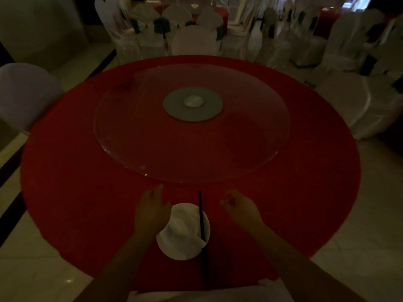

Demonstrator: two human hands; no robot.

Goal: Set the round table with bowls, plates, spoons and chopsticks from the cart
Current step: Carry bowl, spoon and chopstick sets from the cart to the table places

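One setting down: plate [183,247] with bowl [185,221] near table [76,192] edge, chopsticks [202,232] across its right rim. Left hand [150,210] loosely open, right hand [239,209] curled, both holding nothing.

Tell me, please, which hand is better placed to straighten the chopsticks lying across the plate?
Right, probably: the chopsticks cross the plate's right side, nearer the empty right hand; the left hand is beyond the bowl.

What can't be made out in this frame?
- Spoon: none tellable on the white plate; dim, blurred head view.
- Bowl contents: washed out.
- Chopsticks: one or a pair, too dark.
- Cart: out of frame.
- Right hand: curled, grip unclear.
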